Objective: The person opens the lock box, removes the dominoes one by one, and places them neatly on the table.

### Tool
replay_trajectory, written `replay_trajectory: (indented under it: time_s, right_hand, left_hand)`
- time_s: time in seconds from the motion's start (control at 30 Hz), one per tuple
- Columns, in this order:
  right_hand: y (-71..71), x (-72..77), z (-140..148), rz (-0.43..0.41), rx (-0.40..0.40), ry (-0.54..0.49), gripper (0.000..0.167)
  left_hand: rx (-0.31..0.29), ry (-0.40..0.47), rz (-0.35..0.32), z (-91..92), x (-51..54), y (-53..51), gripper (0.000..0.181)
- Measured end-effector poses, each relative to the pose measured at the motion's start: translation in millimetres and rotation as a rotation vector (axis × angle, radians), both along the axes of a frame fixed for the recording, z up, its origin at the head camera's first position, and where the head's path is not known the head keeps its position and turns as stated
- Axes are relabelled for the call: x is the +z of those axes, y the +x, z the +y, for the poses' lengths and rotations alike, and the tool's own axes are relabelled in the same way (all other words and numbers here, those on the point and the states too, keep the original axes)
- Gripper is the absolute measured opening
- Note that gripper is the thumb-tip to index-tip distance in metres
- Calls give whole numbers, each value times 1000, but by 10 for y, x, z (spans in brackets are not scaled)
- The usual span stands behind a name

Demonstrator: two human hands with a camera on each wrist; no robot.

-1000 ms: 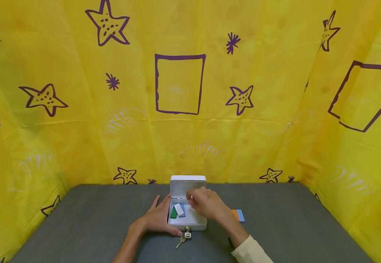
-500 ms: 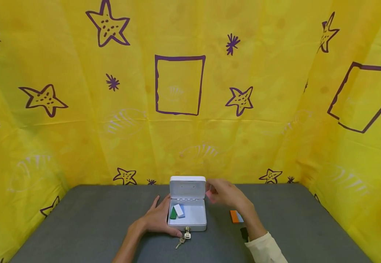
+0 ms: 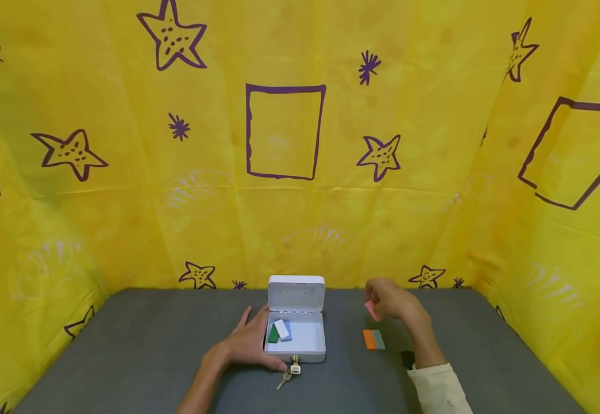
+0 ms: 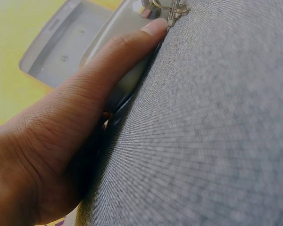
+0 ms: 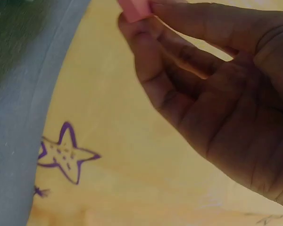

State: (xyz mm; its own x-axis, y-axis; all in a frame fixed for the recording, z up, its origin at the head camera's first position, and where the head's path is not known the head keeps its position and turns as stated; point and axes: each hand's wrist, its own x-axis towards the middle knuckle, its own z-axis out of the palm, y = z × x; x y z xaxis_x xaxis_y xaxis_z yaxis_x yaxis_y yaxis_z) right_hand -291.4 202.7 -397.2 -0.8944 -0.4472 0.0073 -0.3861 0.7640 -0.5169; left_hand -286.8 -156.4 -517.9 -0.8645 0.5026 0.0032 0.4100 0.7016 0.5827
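A small white metal cash box stands with its lid raised. Inside, to the left, lie a green block, a white block and a light blue block. My left hand holds the box at its left side, thumb along the front wall, as the left wrist view also shows. The other fingers reach toward the back and are partly hidden. My right hand pinches a pink block above the table, right of the box; in the right wrist view the pink block is between thumb and fingertips.
An orange block and a grey-blue block lie side by side on the grey table, below the right hand. Keys hang from the box's front lock. A yellow patterned curtain encloses the table.
The right hand has moved from over the open box out to the right, carrying the pink block with it. The left hand and the box have stayed in place.
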Motion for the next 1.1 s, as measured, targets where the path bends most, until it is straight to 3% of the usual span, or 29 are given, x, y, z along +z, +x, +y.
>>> replay_trajectory:
  time_s: [0.2,0.4,0.57,1.1]
  right_hand:
    - [37,-36,121,-135,-114,144,25]
    - [56,-109,168,-242,-164,263,31]
    - [46,-165,169,-252,-205,272,33]
    - [35,-267,142,-290,-201,285,32]
  left_hand:
    - [-1,15,6,-24,-12,-8,141]
    - [-16,39,28,-36,-18,-8,140]
    - [-16,36,21,-30,-12,-7,140]
    - [-14,45,6,-24,-8,9,138]
